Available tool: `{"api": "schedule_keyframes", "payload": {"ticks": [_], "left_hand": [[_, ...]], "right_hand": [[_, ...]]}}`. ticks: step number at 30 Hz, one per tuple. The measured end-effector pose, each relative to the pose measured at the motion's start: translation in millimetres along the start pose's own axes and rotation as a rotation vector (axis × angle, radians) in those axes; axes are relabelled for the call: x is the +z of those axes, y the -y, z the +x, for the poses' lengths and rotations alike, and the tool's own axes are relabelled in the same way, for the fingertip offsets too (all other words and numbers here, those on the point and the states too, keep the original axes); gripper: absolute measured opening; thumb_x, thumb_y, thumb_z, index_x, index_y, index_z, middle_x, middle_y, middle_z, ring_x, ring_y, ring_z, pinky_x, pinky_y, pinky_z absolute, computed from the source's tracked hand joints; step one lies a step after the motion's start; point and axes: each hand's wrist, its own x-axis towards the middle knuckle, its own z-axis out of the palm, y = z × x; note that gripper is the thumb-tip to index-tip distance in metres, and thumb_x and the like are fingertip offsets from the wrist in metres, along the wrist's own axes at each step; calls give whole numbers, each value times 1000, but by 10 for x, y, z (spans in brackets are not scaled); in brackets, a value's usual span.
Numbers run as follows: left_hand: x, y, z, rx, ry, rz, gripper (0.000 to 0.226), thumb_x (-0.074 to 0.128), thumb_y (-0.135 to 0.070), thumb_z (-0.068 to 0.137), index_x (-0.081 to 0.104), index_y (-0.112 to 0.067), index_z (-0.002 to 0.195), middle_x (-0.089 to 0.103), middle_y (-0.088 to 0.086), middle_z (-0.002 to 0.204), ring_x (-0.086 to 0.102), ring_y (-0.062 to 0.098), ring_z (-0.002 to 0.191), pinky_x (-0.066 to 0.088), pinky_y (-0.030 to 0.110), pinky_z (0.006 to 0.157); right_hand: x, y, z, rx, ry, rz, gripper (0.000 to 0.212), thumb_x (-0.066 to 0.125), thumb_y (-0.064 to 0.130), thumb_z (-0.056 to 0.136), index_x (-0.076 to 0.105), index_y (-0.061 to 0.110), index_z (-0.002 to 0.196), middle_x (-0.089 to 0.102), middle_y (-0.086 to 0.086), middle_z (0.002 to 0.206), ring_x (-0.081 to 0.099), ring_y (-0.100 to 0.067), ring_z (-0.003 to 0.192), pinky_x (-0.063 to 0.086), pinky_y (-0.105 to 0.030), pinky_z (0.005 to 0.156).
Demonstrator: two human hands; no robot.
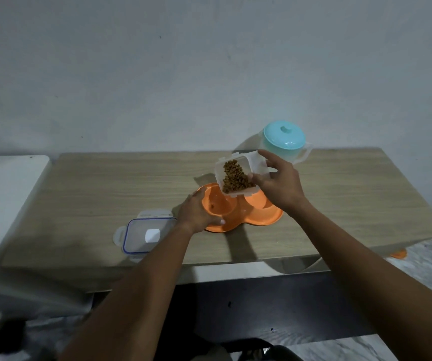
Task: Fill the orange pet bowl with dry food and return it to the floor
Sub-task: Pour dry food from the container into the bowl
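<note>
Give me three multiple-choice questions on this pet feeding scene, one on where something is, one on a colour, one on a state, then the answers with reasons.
1. Where does the clear lid lie?
A. on the table, left of the orange pet bowl
B. on the floor
C. on the food container

2. What colour is the lid of the pot at the back of the table?
A. red
B. turquoise
C. black

3. How is the food container held?
A. upright on the table
C. tilted over the bowl in the right hand
B. shut with its lid

Answers: 1 A, it rests beside the left hand, which steadies the bowl. 2 B, its knobbed top is turquoise. 3 C, kibble slides toward its lower edge.
</note>
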Motion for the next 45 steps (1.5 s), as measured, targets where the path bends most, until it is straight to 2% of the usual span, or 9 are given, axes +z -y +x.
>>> {"api": "schedule_keyframes", "payload": {"ticks": [3, 7, 12, 16, 19, 22, 29, 40, 45], "left_hand": [[7, 6, 4, -5, -3, 10, 112, 90, -51, 43, 40, -38, 142, 54, 1, 136, 52, 26, 125, 45, 38, 99], [4, 24, 18, 17, -6, 3, 108, 91, -46, 50, 38, -39, 143, 53, 2, 135, 52, 25, 123, 38, 29, 91], [6, 21, 8, 24, -14, 9, 106, 91, -43, 55, 36, -36, 146, 51, 2, 138, 49, 26, 127, 34, 30, 91], [-12, 10, -13, 14, -4, 8, 102, 91, -43, 57, 39, -37, 144, 52, 1, 137, 49, 25, 127, 28, 28, 88], [-14, 17, -19, 19, -10, -10, 101, 92, -46, 49, 44, -41, 138, 56, -1, 131, 54, 23, 121, 38, 28, 92], [-23, 10, -18, 22, -5, -32, 101, 91, -47, 45, 46, -44, 135, 57, -1, 129, 56, 23, 119, 48, 38, 98], [-30, 17, -13, 39, 2, -40, 102, 92, -42, 50, 43, -39, 140, 55, 3, 132, 53, 25, 121, 44, 37, 100], [-2, 35, -1, 21, 9, -51, 107, 89, -54, 40, 44, -43, 136, 56, -2, 129, 55, 23, 120, 48, 45, 101], [-8, 27, -7, 33, 1, -58, 104, 92, -45, 48, 42, -42, 139, 55, 2, 131, 53, 25, 121, 46, 41, 102]], "right_hand": [[40, -26, -18, -30, -3, -45, 69, 84, 28, 80, 57, 29, 144, 66, -3, 138, 66, -24, 120, 58, -50, 96], [79, -38, -37, -67, -15, -102, 69, 85, 30, 79, 57, 31, 143, 66, -2, 135, 66, -24, 114, 60, -50, 89], [85, -58, -39, -87, -34, -122, 69, 84, 27, 79, 58, 30, 142, 64, -3, 137, 64, -24, 116, 58, -50, 92], [77, -89, -43, -76, -28, -103, 68, 85, 26, 79, 58, 29, 141, 64, -4, 135, 63, -26, 119, 60, -54, 86], [77, -101, -45, -71, -36, -88, 67, 85, 26, 79, 58, 29, 141, 64, -4, 135, 63, -26, 119, 58, -53, 91], [90, -108, -38, -70, -35, -91, 68, 85, 27, 79, 58, 28, 141, 64, -5, 135, 64, -27, 117, 57, -50, 95], [89, -120, -28, -63, -31, -83, 68, 86, 26, 80, 57, 28, 141, 64, -6, 135, 64, -27, 118, 57, -50, 95], [58, -116, -50, -57, -37, -44, 66, 86, 22, 79, 59, 27, 139, 64, -4, 136, 62, -26, 122, 56, -49, 98], [75, -127, -65, -55, -18, -49, 67, 86, 23, 79, 58, 28, 140, 62, -4, 137, 62, -27, 120, 58, -50, 95]]}}
